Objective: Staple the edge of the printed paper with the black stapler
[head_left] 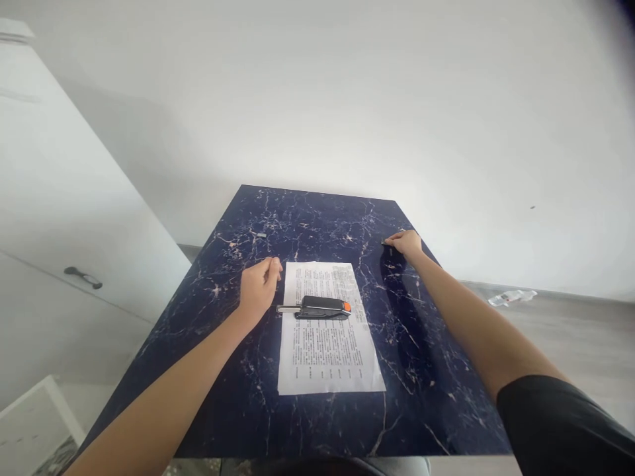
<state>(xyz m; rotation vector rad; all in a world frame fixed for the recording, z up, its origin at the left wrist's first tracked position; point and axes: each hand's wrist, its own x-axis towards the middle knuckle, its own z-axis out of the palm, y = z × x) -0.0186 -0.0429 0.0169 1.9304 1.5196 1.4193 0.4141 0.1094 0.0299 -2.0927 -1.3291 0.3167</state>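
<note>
A black stapler with an orange end lies across a printed sheet of paper. Its metal magazine sticks out to the left, past the sheet's edge. Beside the sheet's upper left edge, my left hand rests on the table with its fingers curled in; nothing shows in it. Farther off to the right, my right hand pinches a small dark-grey piece, which looks like a strip of staples, at the tabletop. A short silver strip lies beyond my left hand.
The dark blue marbled table has its far edge near a white wall. A white cabinet with a dark handle stands at the left. On the floor at the right lies a clear plastic bottle.
</note>
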